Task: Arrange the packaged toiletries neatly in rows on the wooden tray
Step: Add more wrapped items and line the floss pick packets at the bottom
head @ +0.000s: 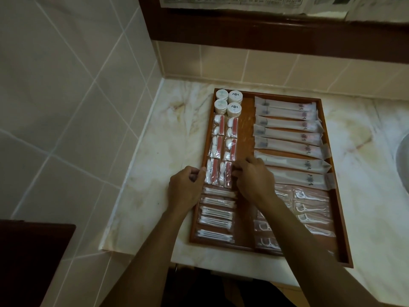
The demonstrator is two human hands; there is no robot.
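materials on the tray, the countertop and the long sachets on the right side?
Tray: looks like reddish-brown wood with a smooth, faintly glossy finish; grain is hard to make out.
Countertop: looks like polished marble or a marble-look stone, cream with tan veins.
Long sachets: seemingly frosted matte plastic film, since dark contents show dimly through; could be paper-like wrap.

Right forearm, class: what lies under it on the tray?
The right forearm crosses clear dental floss pick packets on the wooden tray. Several packets show on either side; whatever lies directly beneath the arm is covered.
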